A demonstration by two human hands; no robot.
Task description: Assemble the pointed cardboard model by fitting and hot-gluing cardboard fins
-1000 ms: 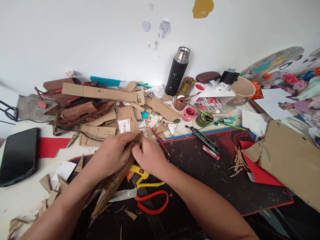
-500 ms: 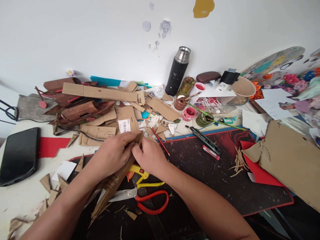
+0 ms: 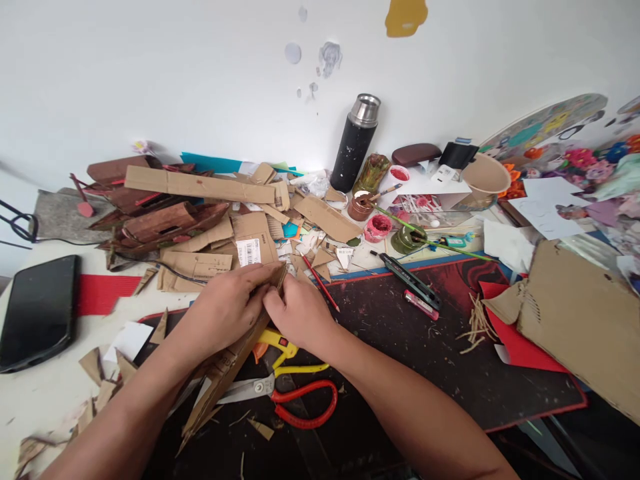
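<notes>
Both hands grip the far end of a long, narrow folded piece of cardboard [image 3: 227, 367], which slants down toward me at the left. My left hand [image 3: 225, 303] is closed over its left side, fingers wrapped round the edge. Pressed against the other side, my right hand [image 3: 300, 310] is closed too, its thumb at the edge beside the left fingers. The fingertips are partly hidden. Below the hands lie scissors [image 3: 305, 403] with red and yellow handles, their blades partly under the cardboard. A yellow glue gun [image 3: 277, 341] sits just beyond the scissors, partly covered.
Cardboard scraps [image 3: 200, 183] and brown boat-like models [image 3: 165, 223] crowd the back left. A black flask [image 3: 355, 143] stands by the wall near paint jars [image 3: 377, 228]. A utility knife [image 3: 407, 280] and red pencil [image 3: 320, 283] lie on the dark mat [image 3: 395, 353]. A phone [image 3: 37, 313] is left.
</notes>
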